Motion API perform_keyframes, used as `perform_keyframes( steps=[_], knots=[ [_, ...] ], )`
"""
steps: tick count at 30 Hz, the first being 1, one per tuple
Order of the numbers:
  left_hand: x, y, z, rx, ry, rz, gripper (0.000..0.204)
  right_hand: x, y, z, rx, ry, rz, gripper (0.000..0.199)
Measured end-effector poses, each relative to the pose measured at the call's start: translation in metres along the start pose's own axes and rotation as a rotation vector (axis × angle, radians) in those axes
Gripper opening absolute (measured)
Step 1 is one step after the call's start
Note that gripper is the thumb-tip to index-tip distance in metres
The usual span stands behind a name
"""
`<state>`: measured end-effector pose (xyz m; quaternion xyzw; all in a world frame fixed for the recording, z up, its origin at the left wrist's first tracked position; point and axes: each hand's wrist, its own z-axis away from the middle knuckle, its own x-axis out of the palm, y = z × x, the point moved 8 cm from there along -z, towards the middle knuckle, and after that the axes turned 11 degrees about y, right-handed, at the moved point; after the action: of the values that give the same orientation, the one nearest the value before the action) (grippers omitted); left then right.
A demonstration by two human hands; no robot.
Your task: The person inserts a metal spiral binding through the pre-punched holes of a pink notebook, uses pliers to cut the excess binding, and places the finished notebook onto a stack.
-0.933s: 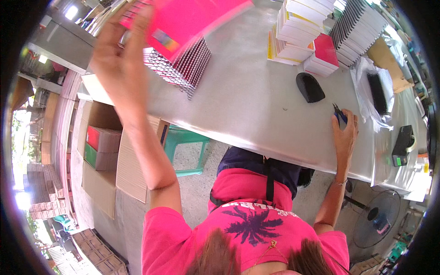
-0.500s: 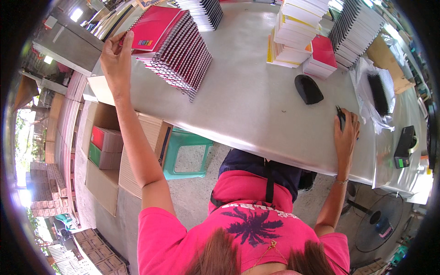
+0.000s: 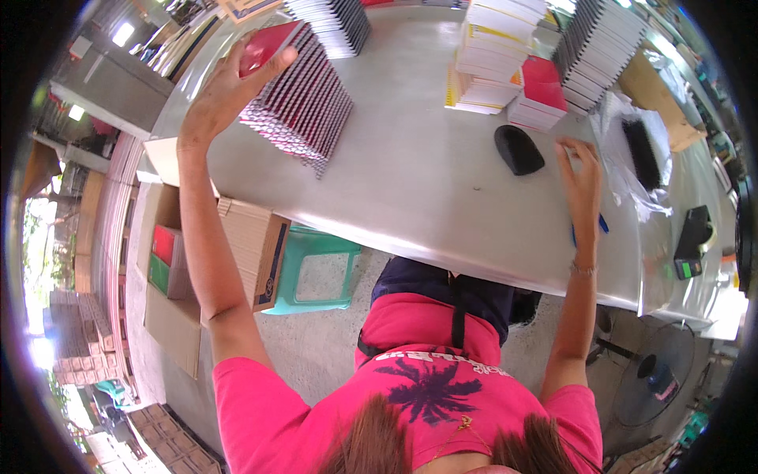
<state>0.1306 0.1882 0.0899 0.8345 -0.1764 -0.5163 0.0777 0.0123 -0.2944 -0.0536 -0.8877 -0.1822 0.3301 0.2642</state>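
Observation:
At the far left of the table stands a tall stack of red spiral-bound notebooks (image 3: 304, 99). My left hand (image 3: 221, 91) is at the stack's near left corner, thumb stretched out over the red top cover and fingers apart from it; some fingertips are hard to make out. Over the right side of the table is my right hand (image 3: 580, 170), its fingers loosely bent and apart, with nothing visible in them. A blue object (image 3: 603, 223), partly covered by my right wrist, lies on the table. Left of that hand rests a rounded black object (image 3: 519, 150).
White and yellow-edged book stacks (image 3: 489, 63), a red-topped block (image 3: 541, 87) and black-spiral notebooks (image 3: 596, 51) stand far right. Nearby are a black brush (image 3: 641, 154) on plastic and a tape dispenser (image 3: 693, 241). Below are a green stool (image 3: 316, 268), cartons (image 3: 253, 245) and a fan (image 3: 651, 371).
My left hand has moved from gripping the top notebook's left edge to over its corner, thumb spread. My right hand has let go of a dark tool and shifted away from me.

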Motion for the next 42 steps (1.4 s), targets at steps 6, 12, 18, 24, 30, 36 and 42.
perform_keyframes(
  steps=[6,12,18,24,30,36,42],
  knots=[
    [0.006,0.002,-0.007,-0.011,-0.116,-0.068,0.105,0.047,-0.028,-0.048,-0.215,0.083,0.066,0.025],
    [0.004,0.003,-0.007,0.036,-0.02,-0.048,0.096,0.056,-0.036,-0.055,-0.291,0.098,0.298,0.034],
    [-0.015,0.065,0.023,0.32,0.384,-0.32,0.076,0.057,-0.032,-0.053,-0.453,0.019,0.323,0.025],
    [0.019,0.151,0.057,0.527,0.34,0.144,0.055,0.039,-0.034,-0.045,-0.466,0.065,0.329,0.019],
    [0.08,0.175,0.079,0.573,0.139,0.389,0.051,-0.007,-0.048,-0.035,-0.371,0.056,0.315,0.016],
    [0.104,0.177,0.083,0.474,0.01,0.559,0.047,-0.063,-0.072,-0.046,-0.37,0.292,0.363,0.015],
    [0.114,0.175,0.09,0.443,-0.112,0.598,0.04,-0.015,-0.048,-0.071,-0.447,0.223,0.374,0.022]
  ],
)
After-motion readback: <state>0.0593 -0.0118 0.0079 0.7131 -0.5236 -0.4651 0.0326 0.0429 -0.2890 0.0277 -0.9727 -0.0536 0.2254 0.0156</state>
